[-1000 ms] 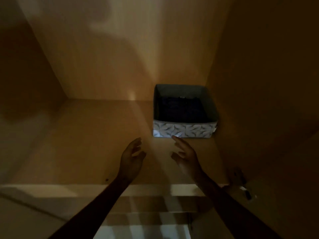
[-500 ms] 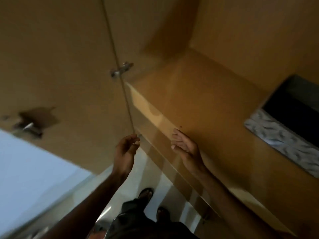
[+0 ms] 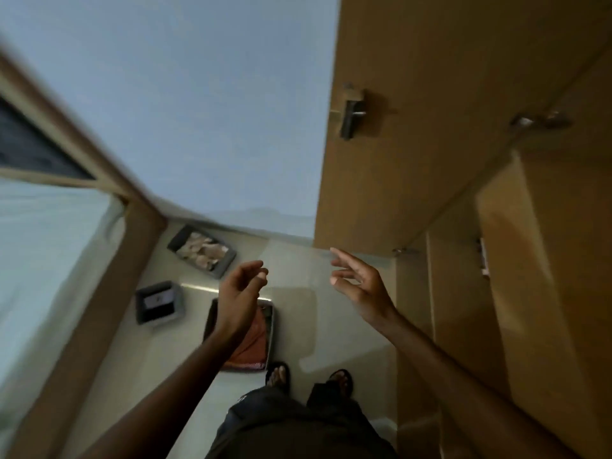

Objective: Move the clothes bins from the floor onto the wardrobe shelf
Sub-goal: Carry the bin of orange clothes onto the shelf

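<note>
Looking steeply down on a grey bin of orange-red cloth (image 3: 271, 329) standing on the pale floor (image 3: 298, 276). Directly over that bin, hiding its left part: left hand (image 3: 240, 299), fingers loosely curled, holding nothing. To the right of the bin, over bare floor: right hand (image 3: 359, 286), fingers spread and relaxed, holding nothing too. At the bin's near edge: two sandalled feet (image 3: 277, 376). Left of the bin and apart from it: small grey bin (image 3: 141, 306), mostly dark inside. Beyond the bin, towards the blue wall (image 3: 198, 111): third bin (image 3: 175, 241), filled with pale clothes. Well to the bin's right: open wooden wardrobe door (image 3: 397, 177) with a metal hinge (image 3: 351, 117).
</note>
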Action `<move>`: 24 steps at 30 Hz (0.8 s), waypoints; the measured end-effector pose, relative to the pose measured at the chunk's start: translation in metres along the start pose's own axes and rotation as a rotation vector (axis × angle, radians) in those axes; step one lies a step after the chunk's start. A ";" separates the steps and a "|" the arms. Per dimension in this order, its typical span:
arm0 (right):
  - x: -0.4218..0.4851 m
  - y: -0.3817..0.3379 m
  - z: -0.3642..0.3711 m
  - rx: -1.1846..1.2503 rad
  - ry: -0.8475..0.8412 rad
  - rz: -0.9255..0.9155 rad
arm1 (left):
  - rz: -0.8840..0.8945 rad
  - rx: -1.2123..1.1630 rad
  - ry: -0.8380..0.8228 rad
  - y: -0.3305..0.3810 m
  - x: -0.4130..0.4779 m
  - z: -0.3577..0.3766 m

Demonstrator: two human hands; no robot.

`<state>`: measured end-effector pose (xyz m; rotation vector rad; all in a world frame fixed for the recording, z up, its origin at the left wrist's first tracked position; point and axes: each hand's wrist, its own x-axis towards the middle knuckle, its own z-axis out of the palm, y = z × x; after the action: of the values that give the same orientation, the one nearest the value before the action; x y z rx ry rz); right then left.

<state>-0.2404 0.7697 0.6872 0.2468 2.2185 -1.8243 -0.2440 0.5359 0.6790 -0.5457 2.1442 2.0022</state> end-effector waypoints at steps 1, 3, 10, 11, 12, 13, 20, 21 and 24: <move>0.007 -0.003 0.020 -0.020 -0.048 -0.004 | -0.018 -0.010 0.044 -0.006 -0.003 -0.022; 0.016 -0.007 0.054 -0.051 -0.126 -0.010 | -0.045 -0.019 0.111 -0.017 -0.007 -0.056; 0.051 -0.007 0.181 -0.228 -0.386 -0.015 | -0.133 0.007 0.326 -0.065 -0.014 -0.161; 0.061 -0.003 0.201 -0.267 -0.433 0.000 | -0.172 -0.002 0.380 -0.079 -0.014 -0.174; 0.066 -0.001 0.209 -0.294 -0.453 0.005 | -0.197 0.001 0.414 -0.086 -0.014 -0.179; 0.071 0.002 0.218 -0.319 -0.472 0.011 | -0.222 0.008 0.443 -0.094 -0.014 -0.184; 0.148 0.085 0.296 -0.473 -0.676 0.153 | -0.472 0.087 0.546 -0.180 0.039 -0.211; 0.161 0.108 0.306 -0.500 -0.707 0.179 | -0.518 0.105 0.539 -0.199 0.055 -0.212; 0.196 0.184 0.331 -0.597 -0.796 0.244 | -0.612 0.206 0.456 -0.257 0.100 -0.213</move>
<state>-0.3438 0.4757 0.3966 -0.2719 1.8991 -0.8371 -0.2137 0.3002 0.4242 -1.5167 2.0072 1.3985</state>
